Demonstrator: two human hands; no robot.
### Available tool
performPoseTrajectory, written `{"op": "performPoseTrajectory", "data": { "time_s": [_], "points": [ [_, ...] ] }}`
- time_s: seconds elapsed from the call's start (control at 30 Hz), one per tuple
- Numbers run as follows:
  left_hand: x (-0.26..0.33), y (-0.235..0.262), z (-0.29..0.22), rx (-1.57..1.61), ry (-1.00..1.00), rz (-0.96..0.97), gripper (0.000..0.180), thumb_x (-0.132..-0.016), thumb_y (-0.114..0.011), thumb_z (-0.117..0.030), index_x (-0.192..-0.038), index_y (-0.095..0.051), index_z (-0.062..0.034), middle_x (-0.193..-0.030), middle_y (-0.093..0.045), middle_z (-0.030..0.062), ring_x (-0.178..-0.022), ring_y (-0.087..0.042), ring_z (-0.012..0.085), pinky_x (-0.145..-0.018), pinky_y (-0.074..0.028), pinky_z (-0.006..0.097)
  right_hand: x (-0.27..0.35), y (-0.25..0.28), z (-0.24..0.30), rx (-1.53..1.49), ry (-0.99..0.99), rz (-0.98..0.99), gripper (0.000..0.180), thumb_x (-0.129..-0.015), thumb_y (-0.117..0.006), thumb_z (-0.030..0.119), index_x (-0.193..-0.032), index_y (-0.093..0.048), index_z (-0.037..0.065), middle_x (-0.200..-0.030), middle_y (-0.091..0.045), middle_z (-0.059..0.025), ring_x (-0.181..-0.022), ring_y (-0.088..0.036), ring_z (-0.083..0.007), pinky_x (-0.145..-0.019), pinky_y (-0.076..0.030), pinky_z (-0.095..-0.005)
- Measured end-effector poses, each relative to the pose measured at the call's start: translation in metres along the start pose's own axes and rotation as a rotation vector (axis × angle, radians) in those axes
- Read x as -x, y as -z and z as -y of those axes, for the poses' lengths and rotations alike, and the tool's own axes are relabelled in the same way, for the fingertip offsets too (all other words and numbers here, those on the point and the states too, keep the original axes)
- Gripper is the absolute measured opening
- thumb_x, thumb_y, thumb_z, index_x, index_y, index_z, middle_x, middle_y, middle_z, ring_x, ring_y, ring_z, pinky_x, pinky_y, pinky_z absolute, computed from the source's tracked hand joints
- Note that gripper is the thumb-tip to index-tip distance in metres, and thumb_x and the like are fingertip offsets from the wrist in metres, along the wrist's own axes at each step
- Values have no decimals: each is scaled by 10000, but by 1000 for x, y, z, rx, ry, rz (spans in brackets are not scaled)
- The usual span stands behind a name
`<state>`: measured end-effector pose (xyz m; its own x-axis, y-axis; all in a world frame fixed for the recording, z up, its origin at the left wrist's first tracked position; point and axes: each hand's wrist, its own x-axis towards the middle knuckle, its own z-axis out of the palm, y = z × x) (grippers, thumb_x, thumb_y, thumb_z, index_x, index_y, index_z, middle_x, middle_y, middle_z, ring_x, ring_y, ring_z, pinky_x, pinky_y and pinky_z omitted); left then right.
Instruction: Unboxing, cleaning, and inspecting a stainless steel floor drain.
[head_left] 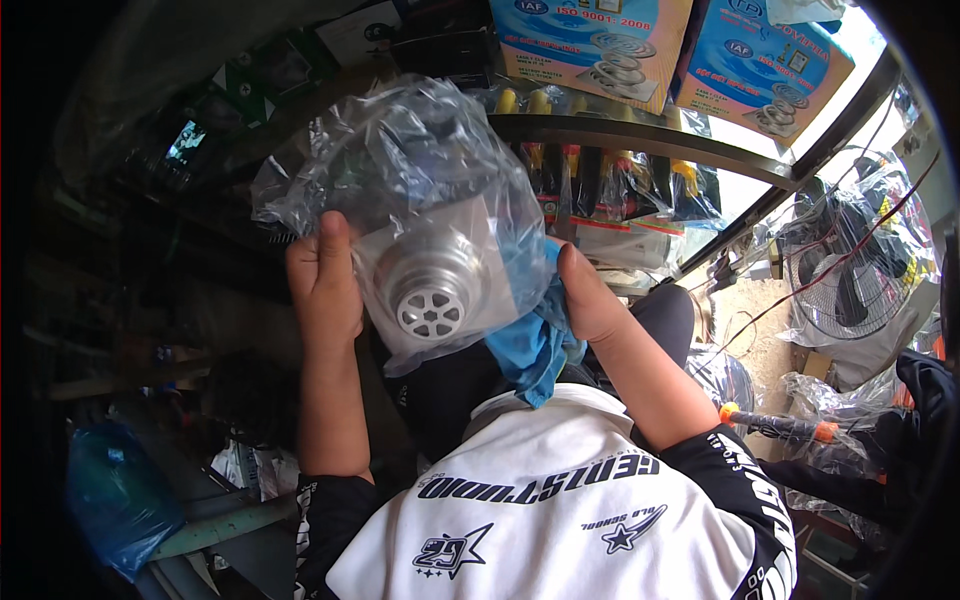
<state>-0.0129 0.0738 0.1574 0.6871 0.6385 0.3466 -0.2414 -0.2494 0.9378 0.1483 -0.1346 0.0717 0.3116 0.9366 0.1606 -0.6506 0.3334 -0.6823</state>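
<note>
A square metal floor drain (pixel 478 235) with a round slotted strainer sits inside a clear plastic bag (pixel 400 120), held up in front of my chest. My left hand (pixel 326 285) grips the left edge of the bag, its thumb on the near side and its other fingers mostly hidden. On the opposite side, my right hand (pixel 592 298) is closed on a blue cloth (pixel 535 350) pressed against the bag. The cloth hangs down below the drain, and part of it lies behind the clear plastic.
Printed blue and orange boxes (pixel 590 40) stand on a shelf (pixel 650 140) ahead. Below it hang packaged tools with coloured handles (pixel 620 185). A plastic-wrapped fan (pixel 850 285) is at the right. A blue plastic bag (pixel 120 490) lies at the lower left.
</note>
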Motion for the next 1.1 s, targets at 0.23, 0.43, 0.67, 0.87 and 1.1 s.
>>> {"op": "performPoseTrajectory", "data": {
  "time_s": [0.23,0.43,0.67,0.87,1.1],
  "points": [
    [3,-23,-38,-302,-180,330,367,-951,-641,-288,-725,-644,0,-623,-590,-26,-551,-475,63,-502,-345,264,-7,-7,26,643,-27,214,572,-788,-819,219,-1264,-576,16,-1134,-639,-49,-1015,-592,-113,-902,-476,-294],
    [-8,-12,-53,49,62,370,306,-920,-681,-222,-1080,-649,37,-892,-710,103,-747,-680,144,-650,-542,273,2,3,5,367,25,-97,266,-890,-715,133,-1125,-647,30,-1005,-668,-10,-930,-605,-100,-834,-484,-261],
    [46,4,-8,38,157,263,364,-945,-651,-206,-1157,-610,87,-991,-694,102,-858,-651,120,-758,-509,231,-3,-19,15,228,116,-260,197,-918,-681,155,-1057,-667,15,-928,-670,-7,-851,-609,-83,-782,-496,-250],
    [46,6,14,195,122,255,233,-933,-663,-174,-958,-704,54,-745,-679,38,-646,-564,54,-597,-437,202,5,-11,12,217,95,-277,297,-921,-678,183,-1159,-605,22,-1020,-659,-28,-900,-620,-108,-787,-510,-273],
    [47,-16,9,313,41,142,326,-940,-653,-200,-1119,-623,70,-972,-690,153,-835,-656,149,-728,-525,273,11,-8,7,154,217,-382,254,-929,-647,149,-1144,-585,30,-990,-655,-43,-872,-635,-138,-764,-523,-296]
  ]
}}
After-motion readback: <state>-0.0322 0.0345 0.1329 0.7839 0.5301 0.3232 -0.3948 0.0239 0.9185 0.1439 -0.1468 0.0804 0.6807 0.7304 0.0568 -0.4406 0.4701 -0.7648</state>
